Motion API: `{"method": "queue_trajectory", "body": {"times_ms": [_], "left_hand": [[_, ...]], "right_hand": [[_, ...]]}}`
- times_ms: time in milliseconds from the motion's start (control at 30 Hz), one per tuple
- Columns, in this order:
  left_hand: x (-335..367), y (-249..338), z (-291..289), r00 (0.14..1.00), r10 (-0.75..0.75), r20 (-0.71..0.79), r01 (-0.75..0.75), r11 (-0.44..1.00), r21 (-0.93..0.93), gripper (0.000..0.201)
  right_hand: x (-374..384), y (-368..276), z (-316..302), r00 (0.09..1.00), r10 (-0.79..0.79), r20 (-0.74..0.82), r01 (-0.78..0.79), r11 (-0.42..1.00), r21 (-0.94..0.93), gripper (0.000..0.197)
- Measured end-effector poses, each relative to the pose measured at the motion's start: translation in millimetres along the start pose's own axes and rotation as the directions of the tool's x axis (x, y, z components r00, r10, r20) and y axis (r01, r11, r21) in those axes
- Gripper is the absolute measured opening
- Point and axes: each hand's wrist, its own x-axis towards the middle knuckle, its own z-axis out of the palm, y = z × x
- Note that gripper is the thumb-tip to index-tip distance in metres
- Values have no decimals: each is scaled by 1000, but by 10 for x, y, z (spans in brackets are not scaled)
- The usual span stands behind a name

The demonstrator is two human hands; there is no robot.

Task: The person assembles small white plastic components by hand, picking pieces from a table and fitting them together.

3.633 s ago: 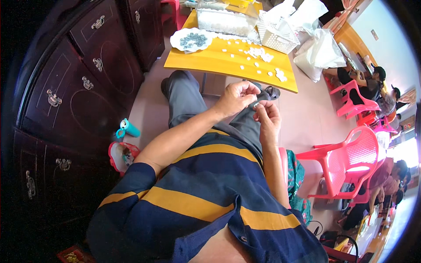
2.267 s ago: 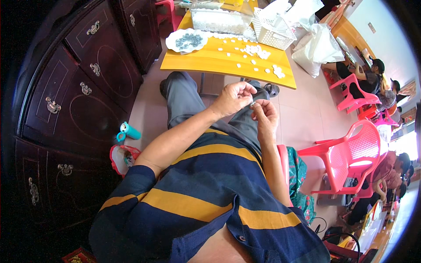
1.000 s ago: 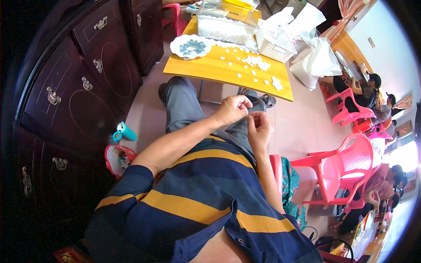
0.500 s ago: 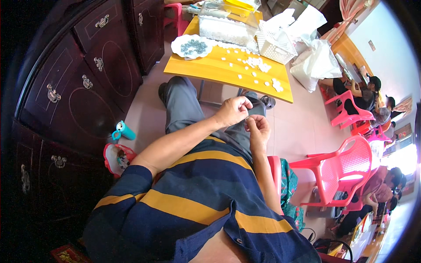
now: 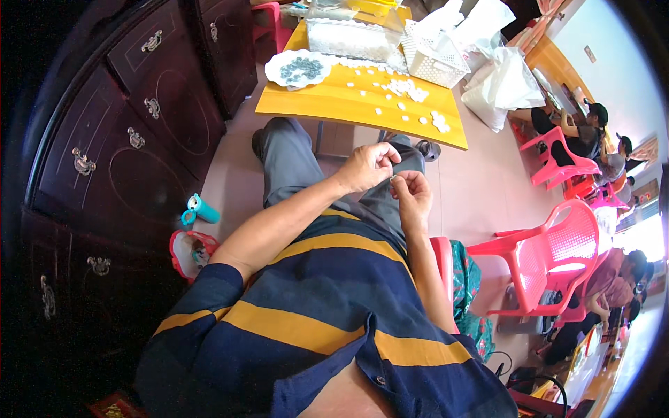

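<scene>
Above my lap both hands are close together. My left hand [image 5: 369,168] is closed in a pinch, its fingertips pointing toward the other hand; whatever it holds is too small to make out. Just to the right, my right hand [image 5: 414,196] is pinched too, with a tiny pale bit at the fingertips whose kind I cannot tell. Beyond them stands a yellow table [image 5: 317,106]. On it lie a scalloped white plate [image 5: 277,70] with small dark grey-green pieces [image 5: 304,68], and several small white pieces [image 5: 408,90] scattered about.
A clear box of whitish pieces [image 5: 352,42] and a white basket [image 5: 446,68] stand on the table. A white sack [image 5: 498,94] is beside it. Dark cabinets [image 5: 132,125], a teal flask [image 5: 203,209] and a red-rimmed container [image 5: 182,252] are left; pink chairs [image 5: 540,268] and people are right.
The view has shifted slightly, so the table sits a little higher and farther left. My left hand has lowered slightly, and the fingertips of both hands remain close together.
</scene>
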Motion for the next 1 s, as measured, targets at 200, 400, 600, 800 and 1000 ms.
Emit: {"method": "queue_trajectory", "body": {"times_ms": [200, 400, 600, 800, 1000], "left_hand": [[-17, 60, 23, 1000, 5, 11, -5, 999, 51, 18], [-5, -59, 27, 999, 34, 33, -38, 992, 124, 20], [38, 5, -125, 972, -116, 203, 135, 988, -78, 29], [58, -105, -213, 951, -276, 138, 298, 938, -179, 30], [229, -611, -332, 820, -566, 82, 548, 737, -396, 28]], "right_hand": [[-6, 5, 4, 1000, 11, -20, -11, 1000, -4, 6], [-11, 121, -4, 1000, 3, -6, -3, 1000, 3, 7], [6, 51, -3, 1000, -3, -4, 3, 999, 47, 7], [41, 51, -64, 999, 31, -44, -25, 992, 124, 6], [84, -3, -107, 997, 10, -70, 2, 985, 173, 5]]}}
